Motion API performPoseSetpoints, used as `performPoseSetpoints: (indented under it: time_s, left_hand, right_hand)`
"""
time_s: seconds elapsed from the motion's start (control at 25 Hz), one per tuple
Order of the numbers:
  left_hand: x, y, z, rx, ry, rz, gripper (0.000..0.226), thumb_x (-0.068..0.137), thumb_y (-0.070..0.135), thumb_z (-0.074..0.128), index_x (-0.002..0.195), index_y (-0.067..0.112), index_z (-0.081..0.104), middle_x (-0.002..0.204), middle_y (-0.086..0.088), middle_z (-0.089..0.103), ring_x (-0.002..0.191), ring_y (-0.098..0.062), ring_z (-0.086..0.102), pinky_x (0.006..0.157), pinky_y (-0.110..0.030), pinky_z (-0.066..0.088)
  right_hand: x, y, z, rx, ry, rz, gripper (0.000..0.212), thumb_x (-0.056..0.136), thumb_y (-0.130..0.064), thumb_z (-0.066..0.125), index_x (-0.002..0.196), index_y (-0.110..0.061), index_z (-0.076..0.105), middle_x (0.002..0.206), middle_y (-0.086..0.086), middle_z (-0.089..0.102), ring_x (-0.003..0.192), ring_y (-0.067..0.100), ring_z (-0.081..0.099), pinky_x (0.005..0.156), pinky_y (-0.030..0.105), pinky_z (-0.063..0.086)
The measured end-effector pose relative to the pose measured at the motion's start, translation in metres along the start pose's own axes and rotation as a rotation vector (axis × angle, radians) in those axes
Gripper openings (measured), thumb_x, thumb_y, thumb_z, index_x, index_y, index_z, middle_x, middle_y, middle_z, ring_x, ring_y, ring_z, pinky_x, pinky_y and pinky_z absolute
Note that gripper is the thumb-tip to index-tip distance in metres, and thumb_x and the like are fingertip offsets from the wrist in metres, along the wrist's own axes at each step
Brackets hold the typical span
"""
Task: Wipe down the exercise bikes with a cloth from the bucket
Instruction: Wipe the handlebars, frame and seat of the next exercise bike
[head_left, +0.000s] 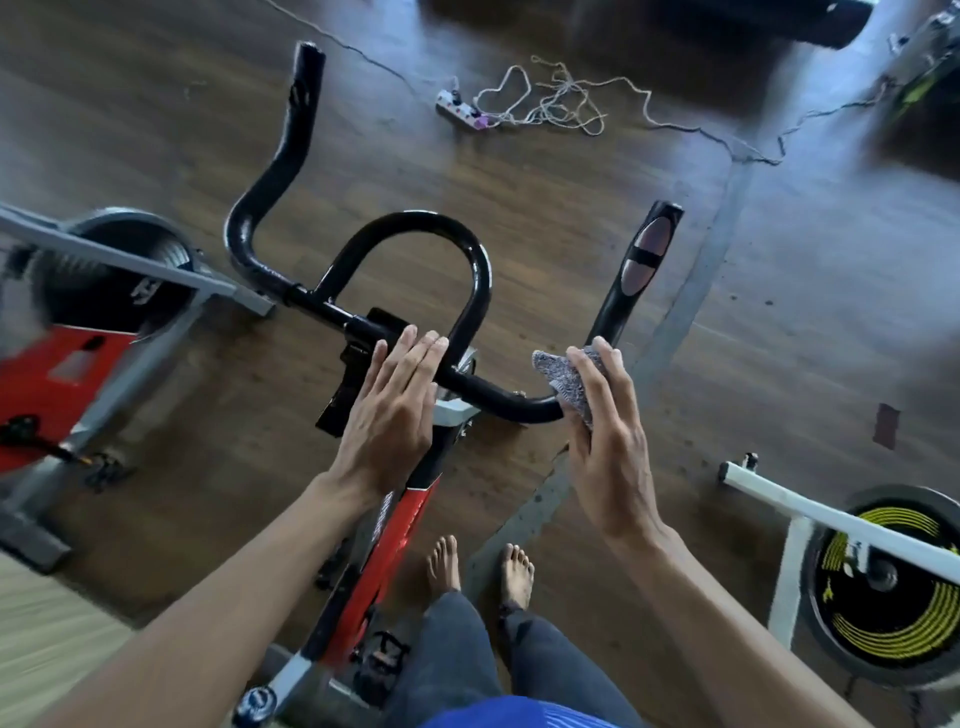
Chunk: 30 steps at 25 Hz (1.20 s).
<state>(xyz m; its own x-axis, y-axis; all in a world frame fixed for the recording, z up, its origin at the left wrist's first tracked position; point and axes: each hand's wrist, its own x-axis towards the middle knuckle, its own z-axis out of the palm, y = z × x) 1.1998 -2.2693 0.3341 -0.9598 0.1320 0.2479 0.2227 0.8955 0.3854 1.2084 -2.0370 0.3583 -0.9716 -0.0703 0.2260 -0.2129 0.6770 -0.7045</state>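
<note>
Cloth (569, 382): small grey knit rag, soft and light. It drapes over the bend of the black handlebar (483, 270) on our right, just below the upright grip. Our right hand (610, 457) presses it onto the tube with fingers near straight. The thumb is hidden, so we can't confirm a pinch, and it reads as a flat press. Our left hand (389, 410) lies flat on the centre of the bar, fingers straight, holding nothing.

We judge the bar rigid, glossy and likely slick. Wrapping the rag round the tube should grip better than palming it. The bike (400, 540) looks heavy and stable enough to lean on.

Containers: no bucket in view, so we can't say what is in it or where it stands. Two more bikes flank us, a red one (47, 384) on the left and a yellow-wheeled one (883, 587) on the right.
</note>
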Motion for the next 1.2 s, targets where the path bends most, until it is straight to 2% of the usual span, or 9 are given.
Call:
performPoseSetpoints:
  time_s: [0.2, 0.28, 0.44, 0.6, 0.84, 0.92, 1.0, 1.08, 1.2]
  left_hand:
    - [-0.005, -0.015, -0.001, 0.038, 0.022, 0.1, 0.049, 0.101, 0.012, 0.033, 0.15, 0.006, 0.038, 0.156, -0.008, 0.039, 0.151, -0.018, 0.018, 0.125, -0.036, 0.012]
    - [-0.005, -0.021, 0.004, 0.025, 0.057, 0.145, 0.049, 0.101, 0.008, 0.038, 0.15, 0.005, 0.038, 0.155, -0.008, 0.04, 0.151, -0.019, 0.019, 0.125, -0.037, 0.013]
    - [-0.008, -0.029, 0.033, 0.019, 0.225, 0.206, 0.049, 0.099, 0.002, 0.046, 0.148, 0.001, 0.039, 0.153, -0.013, 0.041, 0.151, -0.025, 0.021, 0.124, -0.043, 0.015]
    - [-0.003, -0.032, 0.061, -0.023, 0.458, 0.172, 0.054, 0.088, -0.011, 0.046, 0.141, 0.001, 0.048, 0.146, -0.013, 0.05, 0.147, -0.027, 0.029, 0.124, -0.044, 0.013]
    - [0.014, -0.038, 0.094, -0.076, 0.814, 0.258, 0.04, 0.087, -0.014, 0.055, 0.123, 0.001, 0.062, 0.126, -0.013, 0.064, 0.136, -0.026, 0.045, 0.119, -0.052, 0.024]
    - [0.021, -0.042, 0.096, -0.107, 0.901, 0.336, 0.028, 0.089, -0.008, 0.06, 0.115, 0.0, 0.066, 0.119, -0.012, 0.067, 0.126, -0.026, 0.053, 0.11, -0.054, 0.035]
    - [0.026, -0.045, 0.095, -0.174, 0.978, 0.418, 0.018, 0.096, 0.005, 0.054, 0.106, 0.0, 0.069, 0.11, -0.01, 0.069, 0.112, -0.026, 0.058, 0.099, -0.052, 0.044]
    - [0.03, -0.045, 0.094, -0.207, 1.01, 0.458, 0.022, 0.096, 0.007, 0.05, 0.103, 0.002, 0.071, 0.107, -0.006, 0.069, 0.104, -0.025, 0.06, 0.094, -0.051, 0.048]
    - [0.036, -0.047, 0.1, -0.125, 1.094, 0.438, 0.031, 0.087, -0.007, 0.047, 0.105, 0.001, 0.071, 0.106, -0.009, 0.071, 0.103, -0.025, 0.062, 0.094, -0.05, 0.05]
  right_hand:
    - [-0.025, -0.03, 0.018, -0.02, -0.007, -0.212, 0.044, 0.106, -0.023, 0.037, 0.146, -0.008, 0.047, 0.159, 0.018, 0.031, 0.153, 0.032, 0.022, 0.12, 0.055, 0.03]
    - [-0.031, -0.032, 0.039, -0.067, 0.023, -0.285, 0.042, 0.107, -0.022, 0.038, 0.144, -0.006, 0.05, 0.158, 0.019, 0.034, 0.152, 0.034, 0.023, 0.122, 0.051, 0.027]
    - [-0.03, -0.02, 0.087, -0.224, 0.147, -0.391, 0.043, 0.099, -0.007, 0.061, 0.141, -0.01, 0.056, 0.156, 0.017, 0.039, 0.15, 0.033, 0.029, 0.124, 0.048, 0.024]
    - [-0.025, -0.006, 0.118, -0.408, 0.326, -0.413, 0.049, 0.094, -0.01, 0.069, 0.14, -0.021, 0.058, 0.154, 0.009, 0.043, 0.146, 0.028, 0.034, 0.126, 0.04, 0.012]
    - [-0.007, 0.012, 0.14, -0.451, 0.57, -0.58, 0.04, 0.101, -0.038, 0.057, 0.139, -0.025, 0.059, 0.15, 0.008, 0.05, 0.143, 0.026, 0.04, 0.125, 0.038, 0.009]
    - [-0.001, 0.015, 0.143, -0.457, 0.642, -0.626, 0.046, 0.102, -0.05, 0.046, 0.139, -0.025, 0.059, 0.15, 0.007, 0.05, 0.142, 0.026, 0.04, 0.125, 0.038, 0.01]
    - [0.003, 0.019, 0.147, -0.43, 0.722, -0.668, 0.054, 0.101, -0.057, 0.038, 0.138, -0.025, 0.06, 0.149, 0.006, 0.051, 0.141, 0.026, 0.042, 0.125, 0.04, 0.014]
    - [0.007, 0.02, 0.152, -0.431, 0.794, -0.707, 0.054, 0.101, -0.058, 0.037, 0.135, -0.025, 0.062, 0.147, 0.006, 0.053, 0.139, 0.027, 0.045, 0.124, 0.042, 0.017]
    - [0.016, 0.03, 0.151, -0.467, 0.918, -0.81, 0.039, 0.104, -0.045, 0.045, 0.131, -0.026, 0.065, 0.141, 0.006, 0.058, 0.134, 0.027, 0.05, 0.122, 0.04, 0.018]
